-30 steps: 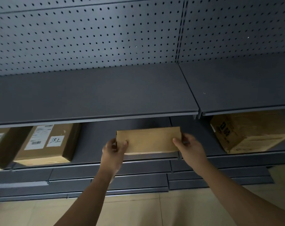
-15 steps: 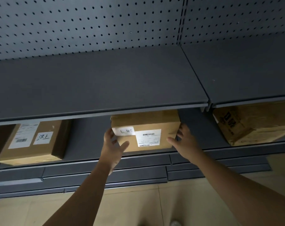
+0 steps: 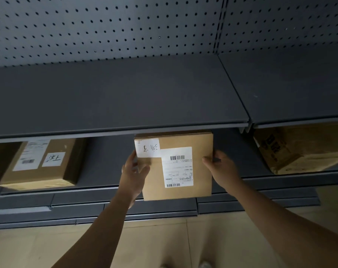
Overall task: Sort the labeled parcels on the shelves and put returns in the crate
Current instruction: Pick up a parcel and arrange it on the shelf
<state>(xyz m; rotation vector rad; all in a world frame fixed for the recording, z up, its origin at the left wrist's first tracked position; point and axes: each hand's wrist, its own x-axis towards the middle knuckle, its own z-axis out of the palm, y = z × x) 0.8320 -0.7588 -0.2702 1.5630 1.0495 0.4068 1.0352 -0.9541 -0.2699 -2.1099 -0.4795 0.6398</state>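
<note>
**Head view.** The parcel point(image 3: 185, 140) is held in front of the lower shelf point(image 3: 106, 161) between both hands, with its label face toward the camera. Left hand point(image 3: 134, 175): thumb on the face, fingers point(image 3: 133, 158) at the left edge, grasping. Right hand point(image 3: 221, 171): thumb on the face, fingers round the right edge, grasping. The parcel's top edge sits just under the front lip of the upper shelf point(image 3: 115, 97). Its bottom edge overhangs the lower shelf's front. Bare shelf lies on either side. A left box point(image 3: 46, 165) and a right box point(image 3: 299, 149) stand well apart from the parcel.
</note>
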